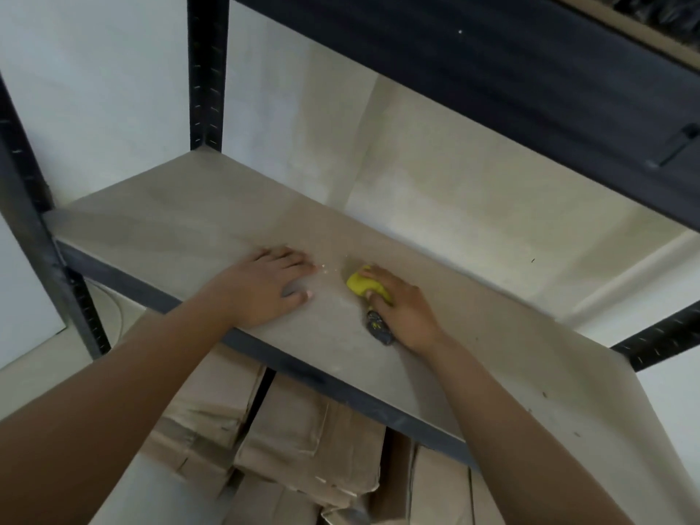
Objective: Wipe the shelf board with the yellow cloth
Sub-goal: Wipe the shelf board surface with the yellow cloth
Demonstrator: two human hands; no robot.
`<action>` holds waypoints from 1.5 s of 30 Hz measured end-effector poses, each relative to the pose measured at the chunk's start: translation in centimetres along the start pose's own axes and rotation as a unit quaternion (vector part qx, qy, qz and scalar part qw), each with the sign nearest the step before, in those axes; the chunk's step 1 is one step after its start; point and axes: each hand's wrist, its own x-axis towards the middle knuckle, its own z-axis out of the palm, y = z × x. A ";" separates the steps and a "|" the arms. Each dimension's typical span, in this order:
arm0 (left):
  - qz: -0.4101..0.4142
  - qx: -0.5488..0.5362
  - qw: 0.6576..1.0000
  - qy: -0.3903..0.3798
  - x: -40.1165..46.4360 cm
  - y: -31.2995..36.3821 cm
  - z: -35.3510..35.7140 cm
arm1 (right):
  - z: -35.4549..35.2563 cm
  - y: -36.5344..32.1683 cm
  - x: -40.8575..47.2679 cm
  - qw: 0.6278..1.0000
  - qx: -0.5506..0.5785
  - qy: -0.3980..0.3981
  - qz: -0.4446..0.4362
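two hands on one shelf board (159, 221): right hand (405, 308) clutches one yellow cloth (363, 284).

The right hand (403, 306) hid most of the cloth (365, 284), the board (189, 206) ran off the right edge, and the boxes (303, 445) below were half hidden.

Both hands on the shelf board (159, 206), near its front edge. Left hand (265, 286) lies flat, palm down, left of centre; right hand (407, 308) just to its right, apart from it, resting on the cloth (365, 284), which is bunched under the fingers w/ its tail trailing back toward the front edge. Wall (435, 176) behind the board. Upright post (206, 70) at back-left corner, another shelf (492, 70) above. Stacked paper bags (303, 441) below the board.
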 end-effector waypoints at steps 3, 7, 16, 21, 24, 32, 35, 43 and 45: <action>-0.003 -0.010 1.000 -0.002 -0.1 0.0 -0.2 | -1.8 1.5 -1.4 0.998 0.049 0.027 0.007; -0.010 -0.011 1.000 -0.001 -0.4 0.1 -0.2 | -4.6 4.8 -3.2 0.990 0.062 0.113 0.055; -0.018 0.003 1.000 0.011 -0.1 0.0 0.3 | -6.5 9.9 0.5 0.949 -0.062 0.179 0.252; -0.017 0.005 1.000 0.017 0.1 -0.3 0.6 | -3.1 5.7 6.1 0.969 -0.066 0.110 0.210; -0.020 0.005 1.000 0.012 0.2 -0.5 0.7 | -0.9 2.7 6.5 0.987 -0.054 0.070 0.132; -0.024 0.003 1.000 0.010 -0.3 -0.1 0.4 | 0.6 0.1 -0.9 0.996 0.051 -0.012 -0.077; -0.027 -0.002 0.999 0.019 -0.4 0.3 0.2 | -0.5 1.3 0.2 0.994 0.095 0.034 -0.040; -0.019 -0.025 0.999 0.024 -0.2 0.2 -0.2 | -0.3 3.7 10.7 0.982 -0.057 0.103 0.148; -0.017 -0.038 0.999 0.029 -0.2 0.2 -0.3 | 0.6 2.0 12.0 0.985 -0.053 0.092 0.137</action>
